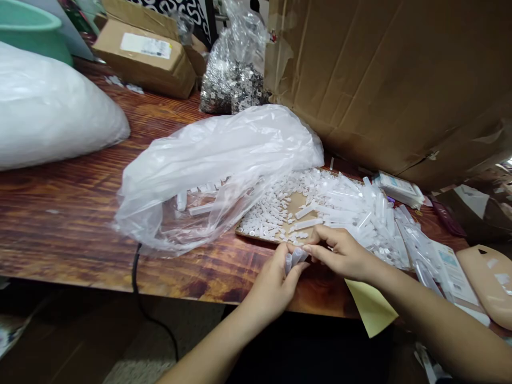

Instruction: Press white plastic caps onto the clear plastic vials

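Note:
My left hand (276, 277) is closed around a few short translucent plastic tubes (295, 258), just past the table's front edge. The fingers of my right hand (336, 250) are pinched together at the upper end of these tubes; what sits between them is too small to tell. Right behind both hands lies a shallow cardboard tray (296, 202). Many small white plastic caps (268, 216) cover its left part. On its right side is a heap of longer translucent tubes (356, 208).
A clear plastic bag (216, 154) with tubes in it lies left of the tray. Behind stand bags of metal parts (236, 85), a small carton (144, 58) and a large cardboard box (380, 80). A yellow paper (371, 306) hangs over the front edge. A black cable (138, 288) hangs down.

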{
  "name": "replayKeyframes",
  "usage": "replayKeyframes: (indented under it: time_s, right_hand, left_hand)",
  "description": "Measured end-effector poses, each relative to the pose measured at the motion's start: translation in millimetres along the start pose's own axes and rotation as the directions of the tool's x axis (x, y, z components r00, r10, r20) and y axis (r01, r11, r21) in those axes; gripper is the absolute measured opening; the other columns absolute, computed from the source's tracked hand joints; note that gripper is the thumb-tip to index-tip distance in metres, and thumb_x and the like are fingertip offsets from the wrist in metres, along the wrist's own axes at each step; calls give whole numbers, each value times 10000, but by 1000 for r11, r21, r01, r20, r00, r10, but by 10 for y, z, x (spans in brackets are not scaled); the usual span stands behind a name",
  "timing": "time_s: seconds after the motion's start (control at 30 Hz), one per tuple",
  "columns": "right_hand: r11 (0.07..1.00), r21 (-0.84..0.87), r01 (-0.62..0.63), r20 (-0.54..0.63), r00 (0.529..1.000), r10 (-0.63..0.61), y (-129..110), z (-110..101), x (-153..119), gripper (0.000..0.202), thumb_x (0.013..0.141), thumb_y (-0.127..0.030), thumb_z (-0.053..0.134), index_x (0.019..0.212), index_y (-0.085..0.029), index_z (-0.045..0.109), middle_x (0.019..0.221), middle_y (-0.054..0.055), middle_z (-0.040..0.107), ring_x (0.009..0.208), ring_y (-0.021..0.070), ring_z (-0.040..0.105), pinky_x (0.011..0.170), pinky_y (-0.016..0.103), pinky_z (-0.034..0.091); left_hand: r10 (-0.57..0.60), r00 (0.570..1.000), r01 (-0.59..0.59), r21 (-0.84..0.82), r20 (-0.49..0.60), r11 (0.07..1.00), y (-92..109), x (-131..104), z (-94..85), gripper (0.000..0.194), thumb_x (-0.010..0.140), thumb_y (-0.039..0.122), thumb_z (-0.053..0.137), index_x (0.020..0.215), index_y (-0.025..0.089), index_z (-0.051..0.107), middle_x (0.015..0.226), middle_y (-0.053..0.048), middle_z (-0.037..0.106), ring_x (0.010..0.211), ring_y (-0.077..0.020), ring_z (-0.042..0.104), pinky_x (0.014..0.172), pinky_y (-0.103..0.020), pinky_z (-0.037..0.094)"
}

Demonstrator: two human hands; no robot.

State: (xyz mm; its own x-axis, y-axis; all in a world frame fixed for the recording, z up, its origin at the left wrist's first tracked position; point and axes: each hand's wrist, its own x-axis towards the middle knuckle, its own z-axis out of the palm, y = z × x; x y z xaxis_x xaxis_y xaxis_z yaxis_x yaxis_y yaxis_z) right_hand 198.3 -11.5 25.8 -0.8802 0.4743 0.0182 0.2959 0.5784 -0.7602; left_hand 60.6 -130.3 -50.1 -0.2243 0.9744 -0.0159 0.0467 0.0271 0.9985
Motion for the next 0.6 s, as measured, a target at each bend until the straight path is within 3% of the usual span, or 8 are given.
replayKeyframes:
  time_s: [0.07,0.13,0.2,0.27,0.33,0.4,0.5,0.6]
  right_hand:
    - [991,111,-73,72,995,65,47,-92,24,224,946,-338,585,774,-199,548,700,-4,630,637,128,570,613,251,467]
    - [990,122,-69,126,991,54,104,-226,125,243,967,-382,564,821,-191,594,740,11,662,648,132,597,630,260,492]
    - [999,-37,2,65,998,1,181,-374,321,242,992,-363,522,882,-183,640,794,31,687,681,141,615,658,270,498]
    - [918,-394,53,-75,993,-89,282,-495,580,152,961,-231,548,913,-175,681,873,56,706,789,166,634,742,286,487]
    - [745,-664,62,37,998,-50,391,-561,840,202,905,-84,545,975,-164,716,1006,92,722,922,193,650,818,294,472]
    - [678,-731,81,123,992,14,487,-569,1047,284,787,28,577,920,-159,744,984,90,728,898,202,657,783,281,457]
    - [670,-736,99,182,982,55,567,-519,1208,270,662,73,622,751,-156,735,841,73,711,802,208,650,714,277,440]
    - [679,-728,95,164,986,38,549,-485,1214,198,679,41,644,719,-141,711,832,96,692,818,227,648,732,296,455]
  left_hand:
    - [14,1000,-14,12,1,1000,7,-6,-3,84,918,296,615,933,223,578,882,-15,684,823,-195,625,795,-324,468]
    - [7,1000,-7,-43,-6,999,1,-10,-17,93,926,312,620,932,224,593,908,-28,709,863,-206,658,823,-336,485]
    - [-3,1000,-1,-150,-24,989,-9,-15,-31,127,931,345,630,954,222,609,982,-48,734,940,-214,686,886,-350,501]
    - [-16,999,4,-269,-42,963,-11,-21,-39,206,920,404,658,998,216,621,1056,-67,742,958,-207,700,894,-350,533]
    - [-46,997,24,-350,-56,936,-4,-28,-42,322,885,483,697,1030,205,624,1032,-76,740,848,-184,699,752,-310,575]
    - [-85,993,44,-401,-85,915,9,-33,-51,425,839,545,733,1041,189,621,956,-69,734,673,-135,642,545,-234,529]
    - [-146,981,73,-459,-124,885,29,-31,-86,504,773,568,792,1022,164,622,901,-68,732,537,-74,538,389,-155,379]
    - [-197,971,101,-518,-134,850,47,-13,-123,560,695,569,852,982,149,617,903,-86,744,546,-83,576,349,-135,327]
